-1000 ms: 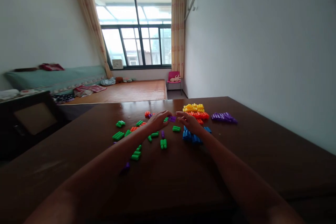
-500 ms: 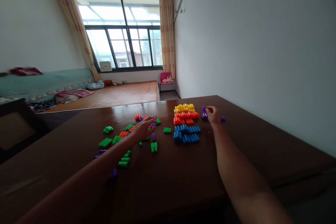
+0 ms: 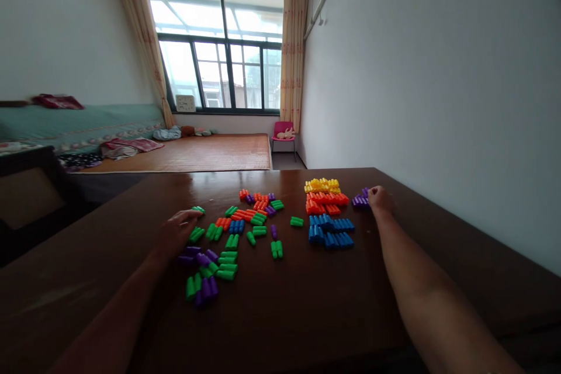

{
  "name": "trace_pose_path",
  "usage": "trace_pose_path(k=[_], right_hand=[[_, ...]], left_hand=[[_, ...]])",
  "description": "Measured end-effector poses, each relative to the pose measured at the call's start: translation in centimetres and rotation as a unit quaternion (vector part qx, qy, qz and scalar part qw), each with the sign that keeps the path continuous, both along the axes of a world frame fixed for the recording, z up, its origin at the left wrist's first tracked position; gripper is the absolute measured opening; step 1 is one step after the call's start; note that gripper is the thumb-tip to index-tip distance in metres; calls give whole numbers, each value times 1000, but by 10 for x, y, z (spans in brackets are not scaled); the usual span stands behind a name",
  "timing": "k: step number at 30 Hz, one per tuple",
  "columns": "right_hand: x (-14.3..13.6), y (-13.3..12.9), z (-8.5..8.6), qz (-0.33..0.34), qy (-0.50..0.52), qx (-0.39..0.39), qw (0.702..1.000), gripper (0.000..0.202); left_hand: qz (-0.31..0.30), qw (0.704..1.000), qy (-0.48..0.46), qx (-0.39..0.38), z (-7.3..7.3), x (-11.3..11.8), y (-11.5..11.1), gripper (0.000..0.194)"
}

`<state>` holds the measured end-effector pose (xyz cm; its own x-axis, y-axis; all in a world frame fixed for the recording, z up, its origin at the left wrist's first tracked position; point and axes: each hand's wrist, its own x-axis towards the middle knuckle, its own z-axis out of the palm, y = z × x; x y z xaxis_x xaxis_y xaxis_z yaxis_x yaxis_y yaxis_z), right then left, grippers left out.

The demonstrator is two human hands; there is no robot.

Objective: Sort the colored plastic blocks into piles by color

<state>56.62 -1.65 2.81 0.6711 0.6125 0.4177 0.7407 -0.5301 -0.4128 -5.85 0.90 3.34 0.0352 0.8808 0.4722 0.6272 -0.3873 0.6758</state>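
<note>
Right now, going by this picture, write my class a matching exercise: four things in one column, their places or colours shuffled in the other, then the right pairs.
Column one
1. left hand
2. yellow pieces
3. chair
4. right hand

Column two
A. pink
B. at the purple group on the right
C. by scattered green pieces
D. just beyond the large orange group

Right pairs: 1-C, 2-D, 3-A, 4-B
</note>
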Motion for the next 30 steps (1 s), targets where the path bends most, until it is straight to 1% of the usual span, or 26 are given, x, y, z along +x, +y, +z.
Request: trace_pose_path(k=[3, 7, 10, 13, 16, 18, 19, 21, 23, 25, 26, 27, 28, 29, 30], right_hand=[[7, 12, -4, -51, 34, -34, 998, 26], [15, 17, -7, -44, 16, -56, 997, 28], [19, 12, -2, -52, -4, -71, 996, 34], [17, 4, 7, -38, -31, -72, 996, 38], [-2, 4, 17, 12, -75, -46, 996, 38], [-29, 8, 25, 73, -109, -12, 991, 36], [-48, 12, 29, 117, -123, 10, 985, 35], [-93, 18, 34, 232, -130, 44, 963, 33], [-144, 24, 37, 364, -112, 37, 924, 30], [-192, 30, 34, 474, -92, -18, 876, 24], [-213, 33, 31, 511, -88, -50, 854, 21], [-232, 36, 28, 534, -88, -80, 837, 20], [-247, 39, 24, 543, -90, -108, 828, 18], [-260, 42, 21, 541, -94, -133, 825, 16], [-271, 45, 18, 527, -97, -156, 830, 13]], left_hand=[[23, 1000, 19, 8, -9, -5, 1, 37], [22, 999, 46, 20, -14, -8, 5, 34], [14, 997, 64, 31, -15, -8, 9, 31], [14, 996, 84, 34, -17, -5, 11, 28], [3, 994, 100, 35, -20, 0, 10, 27], [-10, 994, 106, 36, -24, 3, 10, 28], [-15, 993, 111, 35, -26, 4, 11, 28], [-18, 993, 116, 28, -29, 6, 11, 28], [-20, 993, 112, 22, -32, 7, 11, 28], [-21, 995, 100, 18, -33, 6, 11, 29], [-22, 995, 93, 16, -34, 5, 11, 29], [-21, 996, 87, 13, -35, 3, 10, 29], [-19, 996, 83, 11, -36, 2, 10, 29], [-19, 997, 79, 8, -36, 0, 10, 29], [-18, 997, 76, 7, -37, -1, 10, 29]])
